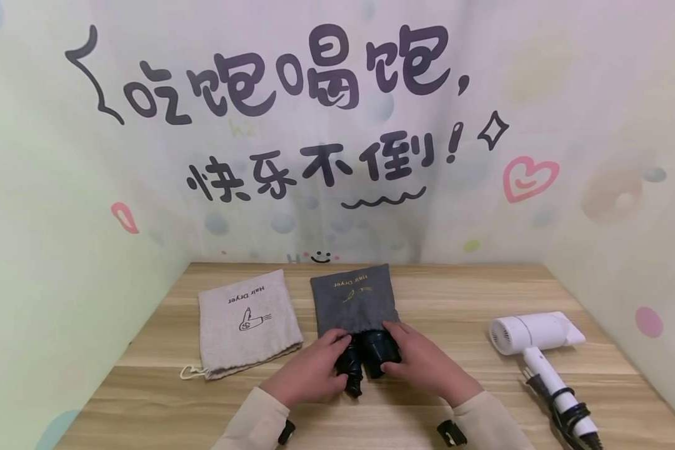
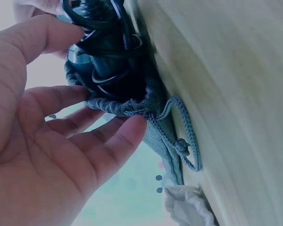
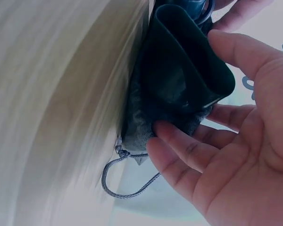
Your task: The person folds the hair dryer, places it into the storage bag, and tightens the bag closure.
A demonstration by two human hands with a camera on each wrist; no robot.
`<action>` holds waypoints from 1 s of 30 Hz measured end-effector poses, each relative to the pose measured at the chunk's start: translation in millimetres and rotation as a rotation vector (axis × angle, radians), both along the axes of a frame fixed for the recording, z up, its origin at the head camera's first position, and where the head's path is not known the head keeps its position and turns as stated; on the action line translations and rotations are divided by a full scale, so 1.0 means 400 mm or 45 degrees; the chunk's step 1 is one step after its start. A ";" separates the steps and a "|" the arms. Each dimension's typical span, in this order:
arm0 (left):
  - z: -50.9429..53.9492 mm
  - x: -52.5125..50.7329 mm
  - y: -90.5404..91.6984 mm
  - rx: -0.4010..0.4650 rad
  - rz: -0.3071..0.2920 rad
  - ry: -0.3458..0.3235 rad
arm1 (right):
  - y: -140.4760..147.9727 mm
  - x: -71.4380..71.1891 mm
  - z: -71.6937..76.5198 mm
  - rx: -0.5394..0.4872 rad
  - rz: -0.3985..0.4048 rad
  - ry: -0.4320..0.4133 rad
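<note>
A black hair dryer (image 1: 378, 355) lies partly inside a dark grey drawstring bag (image 1: 349, 303) on the table. Its cord-wrapped handle (image 2: 108, 61) and wide nozzle (image 3: 165, 77) stick out of the bag's mouth toward me; the rest is hidden by cloth. At the handle side, my left hand (image 1: 315, 369) has its thumb by the cord and its fingers along the bag's rim. My right hand (image 1: 427, 365) holds the nozzle side, thumb at the nozzle's edge and fingers against the gathered cloth. A drawstring loop (image 3: 106, 181) hangs beside the bag.
To the left lies a beige drawstring bag (image 1: 250, 325) printed with a hair dryer. A white hair dryer (image 1: 540, 331) with a black cord round its handle rests at the right. A printed cloth backdrop (image 1: 337, 225) rises behind the wooden table (image 1: 455, 300).
</note>
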State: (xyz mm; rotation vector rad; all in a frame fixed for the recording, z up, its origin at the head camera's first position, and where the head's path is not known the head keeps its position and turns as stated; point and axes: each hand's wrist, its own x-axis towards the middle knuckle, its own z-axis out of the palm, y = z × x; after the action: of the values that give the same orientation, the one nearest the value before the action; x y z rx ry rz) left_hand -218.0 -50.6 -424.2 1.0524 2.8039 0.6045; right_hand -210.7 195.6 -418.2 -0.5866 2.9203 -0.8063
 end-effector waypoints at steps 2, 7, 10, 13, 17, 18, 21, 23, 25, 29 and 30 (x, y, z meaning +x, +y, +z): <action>0.001 -0.001 -0.004 0.022 -0.005 -0.015 | 0.001 0.001 0.000 -0.003 0.012 0.001; 0.003 -0.004 -0.013 0.040 -0.024 -0.070 | 0.002 0.001 0.001 0.006 0.027 0.026; 0.002 -0.006 -0.012 0.015 -0.029 -0.102 | 0.002 0.000 0.001 0.028 0.026 0.046; 0.002 -0.008 -0.007 -0.026 -0.021 -0.118 | 0.000 -0.001 0.002 0.049 0.027 0.057; 0.000 -0.010 0.002 -0.084 0.008 -0.130 | -0.001 -0.003 0.002 0.064 0.034 0.059; 0.000 -0.011 0.005 -0.094 0.017 -0.133 | -0.001 -0.003 0.002 0.064 0.037 0.060; -0.003 -0.015 0.013 -0.112 0.040 -0.123 | 0.002 -0.007 0.002 0.069 0.036 0.066; -0.004 -0.017 0.017 -0.121 0.050 -0.097 | 0.005 -0.009 0.002 0.067 0.038 0.073; -0.005 -0.016 0.018 -0.129 0.056 -0.080 | 0.007 -0.011 0.001 0.068 0.043 0.078; -0.015 -0.011 0.017 -0.158 0.052 -0.036 | 0.009 -0.013 -0.003 0.073 0.052 0.080; -0.018 -0.009 0.017 -0.165 0.050 -0.027 | 0.009 -0.013 -0.004 0.076 0.054 0.081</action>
State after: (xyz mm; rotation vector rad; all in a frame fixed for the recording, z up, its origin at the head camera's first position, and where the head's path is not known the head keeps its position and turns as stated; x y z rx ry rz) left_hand -221.5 -43.8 -431.4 0.9627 2.8077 0.4280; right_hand -216.0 199.3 -419.7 -0.6795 2.9662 -0.7054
